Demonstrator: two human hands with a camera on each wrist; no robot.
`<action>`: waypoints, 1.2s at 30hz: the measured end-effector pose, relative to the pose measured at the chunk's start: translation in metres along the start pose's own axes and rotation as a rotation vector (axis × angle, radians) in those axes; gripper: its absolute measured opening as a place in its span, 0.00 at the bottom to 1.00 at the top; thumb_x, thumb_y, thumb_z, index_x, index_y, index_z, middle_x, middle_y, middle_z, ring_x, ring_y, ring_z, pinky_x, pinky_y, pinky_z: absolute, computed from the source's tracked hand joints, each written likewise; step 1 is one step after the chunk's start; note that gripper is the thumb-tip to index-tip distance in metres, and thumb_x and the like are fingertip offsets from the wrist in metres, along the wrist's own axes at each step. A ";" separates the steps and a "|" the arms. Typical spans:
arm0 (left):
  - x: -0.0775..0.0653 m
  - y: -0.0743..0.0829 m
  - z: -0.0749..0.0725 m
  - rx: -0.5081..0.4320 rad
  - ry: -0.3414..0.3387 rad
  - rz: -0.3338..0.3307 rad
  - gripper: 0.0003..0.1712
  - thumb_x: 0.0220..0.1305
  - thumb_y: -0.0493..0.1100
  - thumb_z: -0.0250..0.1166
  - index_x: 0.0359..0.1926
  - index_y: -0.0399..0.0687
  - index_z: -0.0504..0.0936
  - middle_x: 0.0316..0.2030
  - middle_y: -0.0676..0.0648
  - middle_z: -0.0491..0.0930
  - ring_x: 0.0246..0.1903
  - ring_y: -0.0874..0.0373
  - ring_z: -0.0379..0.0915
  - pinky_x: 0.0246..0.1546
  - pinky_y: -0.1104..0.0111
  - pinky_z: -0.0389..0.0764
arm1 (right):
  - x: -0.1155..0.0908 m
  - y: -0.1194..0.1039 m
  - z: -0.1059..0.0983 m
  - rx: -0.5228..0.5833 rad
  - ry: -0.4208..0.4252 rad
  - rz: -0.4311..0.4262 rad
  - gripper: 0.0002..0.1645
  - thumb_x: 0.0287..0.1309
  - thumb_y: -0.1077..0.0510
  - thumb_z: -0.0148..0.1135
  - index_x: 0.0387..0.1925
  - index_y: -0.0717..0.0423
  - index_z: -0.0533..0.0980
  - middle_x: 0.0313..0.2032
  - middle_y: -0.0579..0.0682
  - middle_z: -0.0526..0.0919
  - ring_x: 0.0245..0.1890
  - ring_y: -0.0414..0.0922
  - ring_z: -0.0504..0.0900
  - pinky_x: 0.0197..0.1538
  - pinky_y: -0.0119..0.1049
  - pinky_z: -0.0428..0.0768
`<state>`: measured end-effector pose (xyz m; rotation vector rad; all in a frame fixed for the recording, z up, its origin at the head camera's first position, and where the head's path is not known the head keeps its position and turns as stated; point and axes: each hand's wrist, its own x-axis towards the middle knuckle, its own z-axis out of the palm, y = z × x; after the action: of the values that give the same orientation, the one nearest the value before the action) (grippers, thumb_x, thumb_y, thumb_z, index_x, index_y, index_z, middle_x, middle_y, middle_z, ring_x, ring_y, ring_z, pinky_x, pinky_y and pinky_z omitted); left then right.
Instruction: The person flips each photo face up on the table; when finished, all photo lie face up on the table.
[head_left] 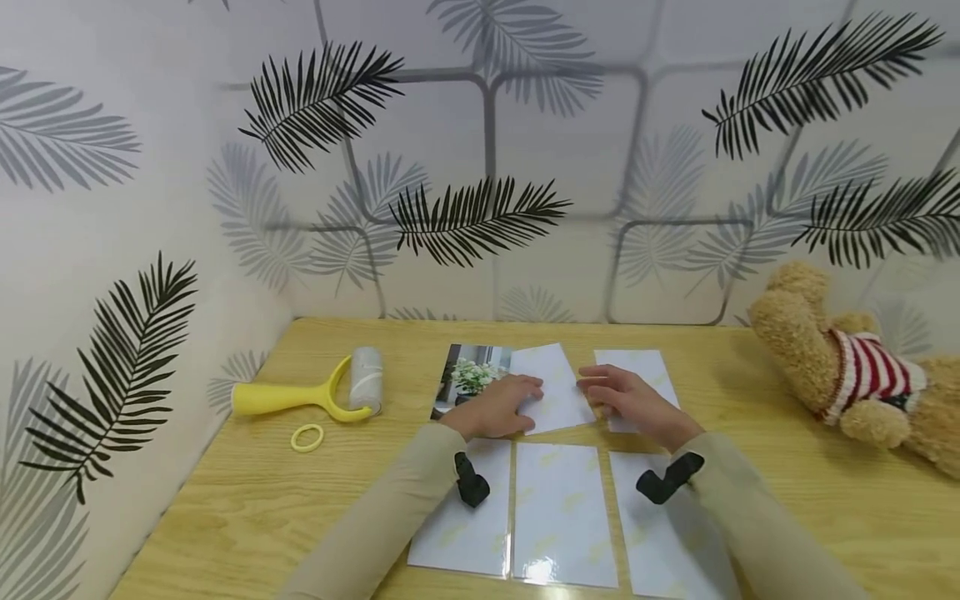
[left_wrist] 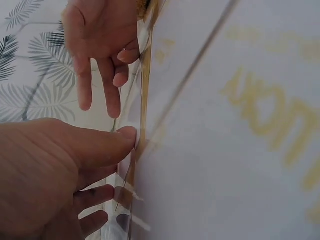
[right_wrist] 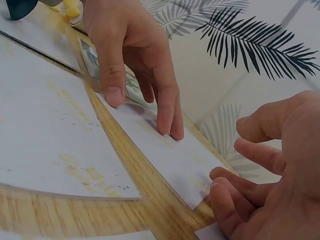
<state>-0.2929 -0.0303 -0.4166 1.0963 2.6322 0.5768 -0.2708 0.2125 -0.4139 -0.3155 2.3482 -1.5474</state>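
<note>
The left hand (head_left: 495, 408), fingers straight, touches a tilted white paper rectangle (head_left: 558, 396); beside it, the right hand (head_left: 636, 400) is loose.

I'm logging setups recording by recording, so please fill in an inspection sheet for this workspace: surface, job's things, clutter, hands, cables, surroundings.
Surface: pale wood-grain table.
Job's things: a flower photo, picture up; beside it a tilted white card, then another white card at back right; three white cards in the front row.
Clutter: yellow-handled roller and yellow ring at left; teddy bear lying at right.
Left hand: fingertips on the tilted card.
Right hand: fingers loosely bent near that card's right edge; contact unclear.
Cables: nothing seen.
Surroundings: pale wall with leaf prints; black device on each wrist.
</note>
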 end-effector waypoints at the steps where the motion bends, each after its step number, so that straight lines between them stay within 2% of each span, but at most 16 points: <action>1: 0.000 0.000 0.000 0.000 -0.006 0.005 0.24 0.65 0.38 0.61 0.61 0.37 0.73 0.69 0.42 0.63 0.70 0.46 0.56 0.69 0.55 0.59 | 0.001 -0.001 0.002 0.023 -0.005 0.005 0.30 0.72 0.58 0.48 0.69 0.68 0.58 0.61 0.67 0.69 0.38 0.43 0.72 0.38 0.30 0.74; 4: 0.001 0.001 0.001 -0.017 -0.007 0.039 0.23 0.65 0.37 0.60 0.60 0.36 0.73 0.69 0.40 0.63 0.69 0.46 0.57 0.69 0.56 0.59 | 0.005 -0.005 0.007 0.024 0.017 0.035 0.29 0.72 0.59 0.47 0.68 0.68 0.58 0.54 0.65 0.69 0.31 0.43 0.70 0.33 0.31 0.72; 7: 0.001 0.001 0.002 -0.031 -0.002 0.071 0.22 0.65 0.35 0.60 0.60 0.34 0.73 0.69 0.39 0.63 0.69 0.45 0.57 0.69 0.57 0.58 | 0.009 -0.010 0.011 -0.020 0.067 0.068 0.28 0.72 0.59 0.46 0.68 0.68 0.59 0.47 0.60 0.70 0.31 0.44 0.69 0.33 0.33 0.70; 10: 0.002 -0.001 0.002 -0.052 0.002 0.081 0.22 0.65 0.33 0.60 0.60 0.34 0.74 0.68 0.38 0.64 0.70 0.46 0.56 0.70 0.58 0.58 | 0.011 -0.013 0.012 -0.016 0.102 0.114 0.28 0.73 0.57 0.45 0.68 0.68 0.60 0.42 0.57 0.71 0.32 0.44 0.69 0.35 0.33 0.70; 13: 0.002 -0.003 0.004 -0.083 0.004 0.087 0.22 0.65 0.32 0.59 0.59 0.33 0.74 0.68 0.38 0.64 0.71 0.45 0.54 0.70 0.57 0.57 | 0.012 -0.015 0.011 0.009 0.129 0.175 0.29 0.73 0.55 0.45 0.69 0.66 0.60 0.43 0.57 0.73 0.34 0.44 0.72 0.38 0.32 0.72; 18: 0.003 -0.005 0.006 -0.134 0.018 0.085 0.21 0.64 0.31 0.59 0.58 0.34 0.75 0.68 0.39 0.64 0.71 0.45 0.53 0.70 0.57 0.56 | 0.014 -0.015 0.007 0.067 0.161 0.251 0.31 0.73 0.51 0.45 0.70 0.61 0.60 0.59 0.60 0.72 0.43 0.45 0.74 0.44 0.31 0.73; 20: 0.002 -0.004 0.006 -0.150 0.022 0.082 0.20 0.64 0.30 0.59 0.58 0.35 0.75 0.68 0.39 0.64 0.71 0.46 0.53 0.70 0.58 0.56 | 0.015 -0.015 0.007 0.074 0.167 0.256 0.31 0.72 0.51 0.46 0.70 0.61 0.59 0.56 0.60 0.73 0.41 0.44 0.74 0.43 0.31 0.72; 22: 0.001 -0.003 0.006 -0.153 0.031 0.093 0.20 0.64 0.30 0.59 0.57 0.36 0.76 0.68 0.39 0.64 0.71 0.45 0.53 0.70 0.57 0.56 | 0.015 -0.015 0.008 0.062 0.173 0.251 0.31 0.72 0.52 0.46 0.70 0.62 0.59 0.49 0.58 0.74 0.37 0.44 0.73 0.42 0.32 0.72; 26: -0.003 0.000 0.003 -0.085 0.086 0.124 0.18 0.64 0.29 0.58 0.55 0.37 0.77 0.67 0.37 0.66 0.69 0.42 0.56 0.70 0.53 0.56 | 0.015 -0.016 0.009 0.042 0.181 0.224 0.30 0.72 0.55 0.46 0.69 0.65 0.58 0.41 0.54 0.72 0.33 0.43 0.71 0.40 0.33 0.71; 30: -0.005 0.003 0.001 0.006 0.105 0.055 0.18 0.64 0.37 0.63 0.55 0.40 0.77 0.63 0.37 0.68 0.65 0.43 0.61 0.67 0.51 0.60 | 0.014 -0.017 0.008 0.024 0.180 0.212 0.30 0.72 0.55 0.46 0.69 0.65 0.58 0.41 0.55 0.72 0.33 0.43 0.71 0.41 0.33 0.71; 33: -0.006 0.005 0.001 0.042 0.062 -0.003 0.20 0.63 0.42 0.66 0.55 0.42 0.77 0.63 0.39 0.68 0.64 0.44 0.61 0.64 0.52 0.63 | 0.014 -0.017 0.007 0.018 0.175 0.217 0.30 0.72 0.55 0.46 0.69 0.66 0.58 0.43 0.56 0.73 0.34 0.43 0.72 0.42 0.32 0.72; 36: -0.006 0.005 0.001 0.032 0.031 -0.017 0.20 0.62 0.42 0.66 0.55 0.41 0.78 0.64 0.39 0.68 0.65 0.45 0.60 0.65 0.52 0.62 | 0.015 -0.017 0.006 0.023 0.175 0.236 0.30 0.72 0.54 0.46 0.69 0.64 0.59 0.49 0.59 0.74 0.37 0.44 0.73 0.43 0.32 0.73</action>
<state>-0.2853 -0.0308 -0.4152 1.0811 2.6838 0.5546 -0.2824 0.1958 -0.4027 0.1050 2.3923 -1.5394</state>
